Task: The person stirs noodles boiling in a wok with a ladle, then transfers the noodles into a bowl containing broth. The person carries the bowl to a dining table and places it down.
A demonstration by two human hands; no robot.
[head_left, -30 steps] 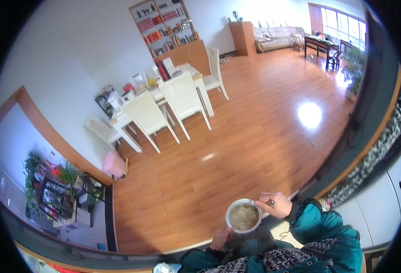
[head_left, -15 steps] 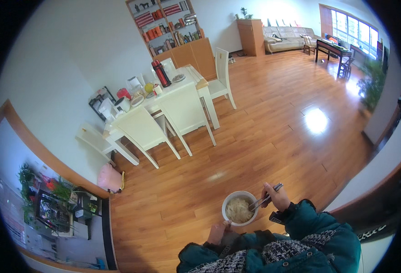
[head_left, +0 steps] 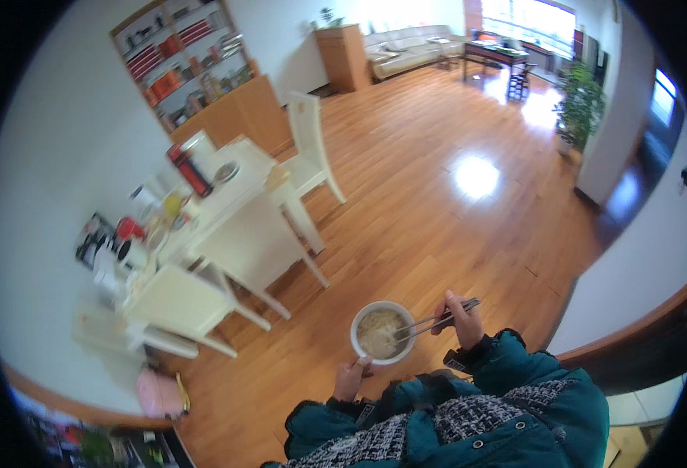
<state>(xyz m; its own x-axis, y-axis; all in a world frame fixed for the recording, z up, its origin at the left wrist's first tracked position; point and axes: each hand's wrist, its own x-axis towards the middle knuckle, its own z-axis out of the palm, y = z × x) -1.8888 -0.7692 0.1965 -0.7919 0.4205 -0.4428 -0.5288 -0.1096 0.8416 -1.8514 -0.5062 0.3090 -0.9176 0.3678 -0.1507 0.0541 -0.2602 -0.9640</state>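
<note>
A white bowl [head_left: 391,361] of pale noodles [head_left: 378,331] is held in front of me, low in the view. My left hand [head_left: 349,378] grips its near rim with the thumb over the edge; the fingers beneath are mostly hidden. To the right of the bowl, my right hand [head_left: 463,321] is closed around a pair of metal chopsticks [head_left: 421,322]. Their tips reach down into the noodles, slightly apart.
At left stands a white dining table [head_left: 238,165] crowded with a red thermos [head_left: 189,170] and other things, with white chairs [head_left: 310,148] around it. A pink bin [head_left: 158,392] sits near the doorway. A wall [head_left: 605,300] rises at my right; a potted plant [head_left: 580,105] stands farther off.
The view has swung, so the table, bin and doorway lie lower and farther left. Both hands still hold the bowl and chopsticks; the chopstick tips have shifted within the noodles.
</note>
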